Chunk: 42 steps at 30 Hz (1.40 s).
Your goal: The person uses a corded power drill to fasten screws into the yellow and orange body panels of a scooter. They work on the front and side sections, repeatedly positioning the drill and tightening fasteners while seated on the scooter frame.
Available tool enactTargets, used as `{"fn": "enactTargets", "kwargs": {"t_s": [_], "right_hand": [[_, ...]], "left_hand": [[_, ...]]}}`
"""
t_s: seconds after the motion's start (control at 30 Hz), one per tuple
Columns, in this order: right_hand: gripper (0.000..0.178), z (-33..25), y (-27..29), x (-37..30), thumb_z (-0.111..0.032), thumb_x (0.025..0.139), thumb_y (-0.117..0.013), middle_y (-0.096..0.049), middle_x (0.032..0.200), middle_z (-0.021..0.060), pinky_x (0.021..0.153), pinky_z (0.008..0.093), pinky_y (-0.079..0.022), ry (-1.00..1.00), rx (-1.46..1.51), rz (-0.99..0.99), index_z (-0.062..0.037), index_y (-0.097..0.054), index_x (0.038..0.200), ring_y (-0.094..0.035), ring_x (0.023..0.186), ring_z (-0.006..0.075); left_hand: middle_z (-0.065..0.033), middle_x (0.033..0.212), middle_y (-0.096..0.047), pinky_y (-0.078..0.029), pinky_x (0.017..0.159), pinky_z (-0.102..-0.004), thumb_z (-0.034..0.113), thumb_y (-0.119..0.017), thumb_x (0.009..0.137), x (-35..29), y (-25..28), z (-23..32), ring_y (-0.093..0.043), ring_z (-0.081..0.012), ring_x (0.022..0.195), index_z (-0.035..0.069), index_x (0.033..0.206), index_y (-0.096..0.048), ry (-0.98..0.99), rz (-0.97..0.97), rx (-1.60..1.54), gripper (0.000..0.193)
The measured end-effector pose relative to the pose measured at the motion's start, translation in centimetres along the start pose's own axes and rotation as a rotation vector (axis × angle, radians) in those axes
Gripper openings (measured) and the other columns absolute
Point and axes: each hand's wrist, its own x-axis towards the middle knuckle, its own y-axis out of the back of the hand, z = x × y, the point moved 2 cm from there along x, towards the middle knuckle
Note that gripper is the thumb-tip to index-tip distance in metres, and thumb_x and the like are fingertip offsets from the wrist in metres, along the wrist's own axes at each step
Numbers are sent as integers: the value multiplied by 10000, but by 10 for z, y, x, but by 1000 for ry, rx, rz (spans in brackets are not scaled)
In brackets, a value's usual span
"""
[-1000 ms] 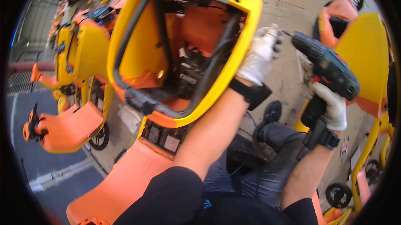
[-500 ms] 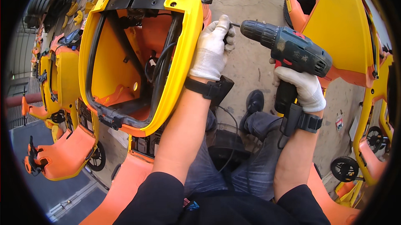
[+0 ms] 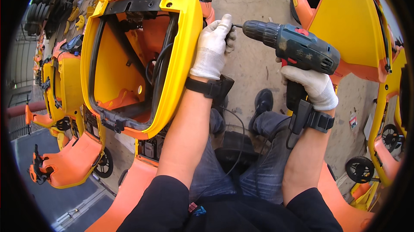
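My right hand, in a white glove, is closed round the grip of a dark green and black cordless drill with red switches. The drill lies nearly level, its thin bit pointing left. At the bit's tip is my gloved left hand, fingers curled and thumb up; a little of something dark shows between them, too small to name. Just left of that hand stands a yellow and orange vehicle body shell with a black-edged opening. Inside it are a black frame bar and dark cables.
More orange and yellow vehicle bodies stand at the left and right. A black wheel lies at the lower right. Tyres are piled at the far left. A cable hangs from my left wrist strap past my knees.
Both hands and the drill appear slightly farther left in the picture, along with the scene around them. The bit's tip stays at my left fingers.
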Motion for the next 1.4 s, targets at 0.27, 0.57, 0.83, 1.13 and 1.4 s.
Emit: {"fn": "enactTargets", "kwargs": {"t_s": [0.27, 0.57, 0.83, 1.13, 1.4], "right_hand": [[251, 4, 8, -3, -65, 776, -696, -618, 819, -3, 616, 251, -470, 24, -84, -37, -30, -667, 1023, -552, 667, 91], [172, 13, 9, 1, -111, 784, -684, -600, 706, 7, 579, 259, -464, 20, -28, -70, -30, -653, 933, -544, 624, 88], [150, 19, 12, 6, -104, 771, -688, -608, 686, 14, 568, 261, -469, 18, 1, -95, -36, -659, 901, -561, 609, 98], [142, 16, 10, 4, -118, 782, -714, -621, 698, 21, 570, 266, -473, 62, 77, -98, -25, -662, 875, -575, 607, 106], [155, 21, 8, 14, -163, 829, -700, -646, 704, 38, 596, 268, -488, 163, 184, -123, -13, -685, 792, -609, 646, 103]], "left_hand": [[19, 655, -572, -367, 482, -202, 287, -639, 958, -1, 4, 1, -480, -68, 521, 116, 836, -603, 34, -26, 260, 213], [-7, 717, -589, -372, 498, -213, 243, -649, 954, 6, 9, -10, -500, -83, 567, 87, 858, -592, 39, -44, 120, 192], [-18, 701, -547, -362, 483, -219, 317, -646, 956, 9, 9, -16, -466, -94, 556, 65, 905, -566, 78, -35, 26, 270], [-97, 774, -523, -379, 504, -261, 536, -398, 1011, 7, 7, -14, -465, -170, 615, 15, 994, -515, 201, 71, -152, 534], [-32, 808, -555, -414, 557, -249, 235, -472, 1023, 4, 56, -90, -488, -141, 650, 36, 1002, -576, 387, 26, 20, 225]]}}
